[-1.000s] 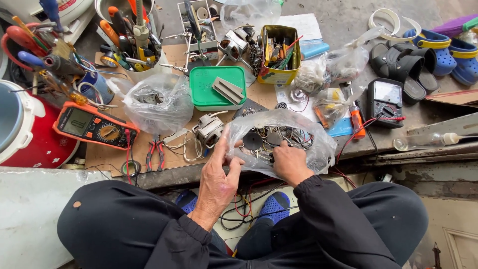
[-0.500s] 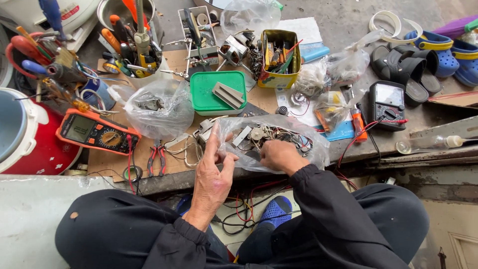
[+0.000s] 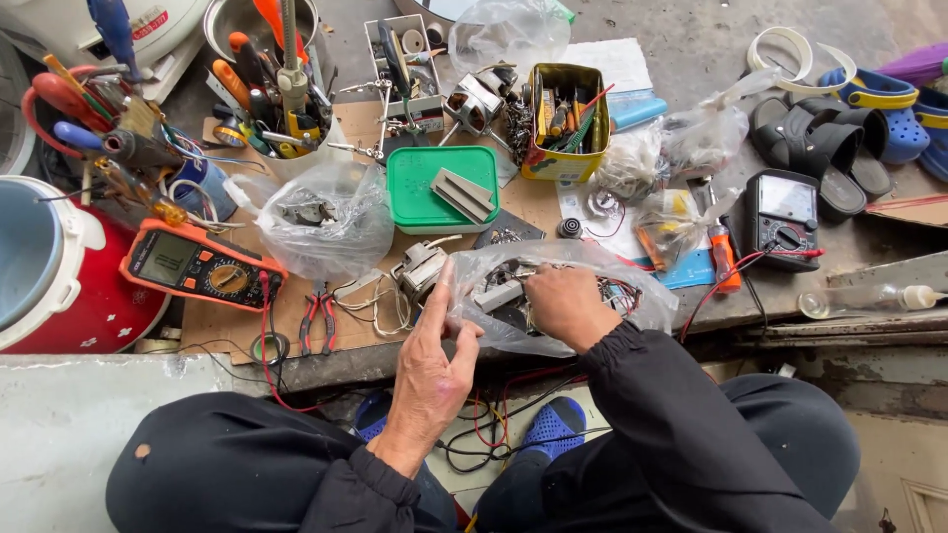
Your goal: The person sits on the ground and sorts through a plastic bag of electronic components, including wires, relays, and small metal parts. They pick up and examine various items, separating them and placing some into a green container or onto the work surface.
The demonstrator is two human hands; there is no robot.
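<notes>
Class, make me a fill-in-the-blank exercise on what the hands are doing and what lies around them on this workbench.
1. The right hand reaches inside a clear plastic ____ of parts.
2. The left hand holds that bag's ____ edge.
3. The orange multimeter lies to the ____ of the left hand.
4. The lid behind the bag is ____ in colour.

Missing words: bag; left; left; green

Two multimeters lie on the bench: an orange one (image 3: 200, 267) and a black one (image 3: 785, 208). One green lid (image 3: 441, 189), one yellow tin (image 3: 564, 120), two black sandals (image 3: 820, 148).
</notes>
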